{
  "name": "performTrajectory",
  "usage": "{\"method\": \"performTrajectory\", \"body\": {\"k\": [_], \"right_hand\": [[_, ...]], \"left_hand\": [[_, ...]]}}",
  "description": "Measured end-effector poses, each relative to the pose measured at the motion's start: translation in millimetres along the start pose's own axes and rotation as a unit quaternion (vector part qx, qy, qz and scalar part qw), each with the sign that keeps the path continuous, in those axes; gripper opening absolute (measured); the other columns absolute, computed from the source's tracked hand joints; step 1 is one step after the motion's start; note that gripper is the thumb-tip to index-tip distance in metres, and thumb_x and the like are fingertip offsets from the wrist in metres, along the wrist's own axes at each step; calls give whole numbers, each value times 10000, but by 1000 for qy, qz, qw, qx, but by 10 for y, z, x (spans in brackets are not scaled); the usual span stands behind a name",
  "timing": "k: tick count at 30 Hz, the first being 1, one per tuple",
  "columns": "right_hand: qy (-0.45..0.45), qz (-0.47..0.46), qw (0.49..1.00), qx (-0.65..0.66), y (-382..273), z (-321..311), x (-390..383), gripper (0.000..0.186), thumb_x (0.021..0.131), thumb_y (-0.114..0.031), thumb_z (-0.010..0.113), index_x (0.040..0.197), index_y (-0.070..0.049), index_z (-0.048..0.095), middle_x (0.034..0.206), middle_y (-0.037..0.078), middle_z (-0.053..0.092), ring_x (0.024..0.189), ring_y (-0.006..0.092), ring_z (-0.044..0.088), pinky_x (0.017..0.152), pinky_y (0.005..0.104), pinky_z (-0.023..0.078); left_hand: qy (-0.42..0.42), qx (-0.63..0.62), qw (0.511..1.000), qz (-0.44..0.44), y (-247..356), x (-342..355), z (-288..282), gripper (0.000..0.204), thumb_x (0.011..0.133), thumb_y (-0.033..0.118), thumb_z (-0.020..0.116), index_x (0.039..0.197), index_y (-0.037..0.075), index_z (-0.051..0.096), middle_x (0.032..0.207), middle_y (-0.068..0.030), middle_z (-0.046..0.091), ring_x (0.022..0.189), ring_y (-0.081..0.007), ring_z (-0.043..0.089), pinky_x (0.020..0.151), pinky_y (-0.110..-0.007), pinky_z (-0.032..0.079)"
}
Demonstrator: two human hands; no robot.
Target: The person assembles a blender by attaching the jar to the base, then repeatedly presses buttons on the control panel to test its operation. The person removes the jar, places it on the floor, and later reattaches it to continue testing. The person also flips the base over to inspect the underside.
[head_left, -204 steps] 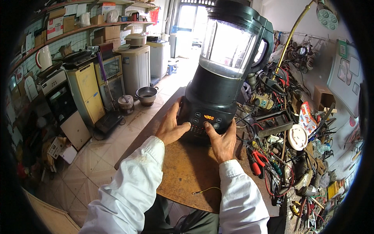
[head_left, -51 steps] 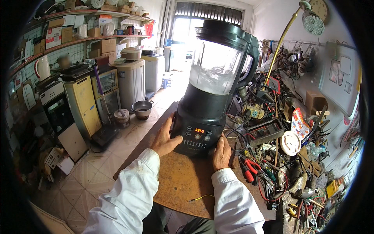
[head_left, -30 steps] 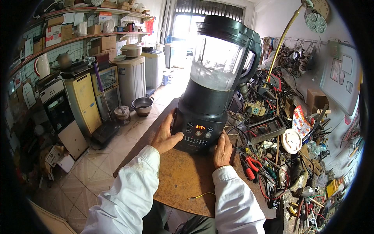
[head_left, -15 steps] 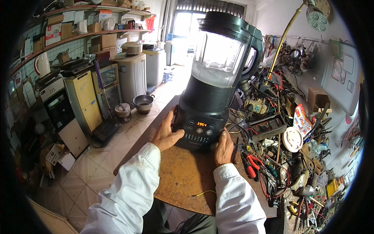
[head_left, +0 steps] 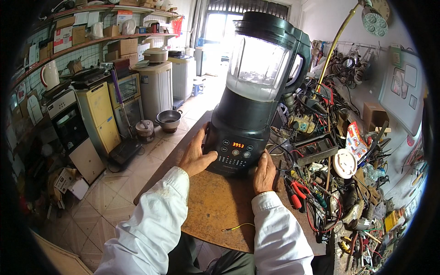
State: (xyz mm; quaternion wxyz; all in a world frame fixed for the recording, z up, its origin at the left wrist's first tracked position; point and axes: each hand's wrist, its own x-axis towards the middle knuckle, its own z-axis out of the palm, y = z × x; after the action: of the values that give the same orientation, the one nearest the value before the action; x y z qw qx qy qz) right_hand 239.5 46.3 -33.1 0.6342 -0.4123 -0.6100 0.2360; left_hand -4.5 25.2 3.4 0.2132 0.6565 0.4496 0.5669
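Observation:
A tall black blender (head_left: 243,110) stands on a worn brown table (head_left: 215,206), leaning slightly right in the picture. Its clear jug (head_left: 256,68) has a black lid and handle, with whitish liquid or froth low inside. Orange digits glow on the base's control panel (head_left: 236,151). My left hand (head_left: 197,156) is closed around the base's left side, thumb by the panel's edge and the other fingers partly hidden behind. My right hand (head_left: 264,174) grips the lower right side, thumb upward; its fingertips are hidden.
Tools, wires and parts crowd the right side, among them red-handled pliers (head_left: 297,195) and a round white lid (head_left: 344,163). A yellow wire (head_left: 239,227) lies near the table's front edge. On the tiled floor at left stand a dark pot (head_left: 168,120) and old appliances.
The lit digits on the panel have changed. The froth inside the jug looks slightly different. Both hands keep their places on the base.

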Motion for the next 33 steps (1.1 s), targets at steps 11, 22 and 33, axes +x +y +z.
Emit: {"method": "performTrajectory", "body": {"k": [11, 22, 33], "right_hand": [[-4, 21, 1000, -5, -6, -12, 10, 524, 1143, -338, 429, 1441, 50, 617, 1322, 247, 720, 1253, 315, 677, 1086, 393, 488], [1, -7, 1000, 1, 45, -8, 19, 536, 1137, -346, 440, 1435, 63, 614, 1327, 272, 716, 1266, 341, 681, 1089, 398, 491], [2, 14, 1000, -10, 35, -8, 12, 543, 1137, -347, 436, 1433, 72, 613, 1333, 274, 709, 1277, 350, 672, 1101, 405, 484]], "left_hand": [[6, 18, 1000, 0, 34, -16, -4, 969, 792, 96, 701, 1668, 40, 292, 1586, -251, 485, 1478, -360, 489, 1227, -443, 407], [9, -5, 1000, 14, -101, 14, 20, 965, 791, 107, 711, 1662, 38, 300, 1562, -248, 514, 1443, -359, 525, 1202, -429, 427], [-1, 18, 1000, -2, -34, -6, -7, 983, 793, 141, 716, 1670, 48, 282, 1599, -254, 479, 1490, -377, 477, 1230, -448, 398]]}}
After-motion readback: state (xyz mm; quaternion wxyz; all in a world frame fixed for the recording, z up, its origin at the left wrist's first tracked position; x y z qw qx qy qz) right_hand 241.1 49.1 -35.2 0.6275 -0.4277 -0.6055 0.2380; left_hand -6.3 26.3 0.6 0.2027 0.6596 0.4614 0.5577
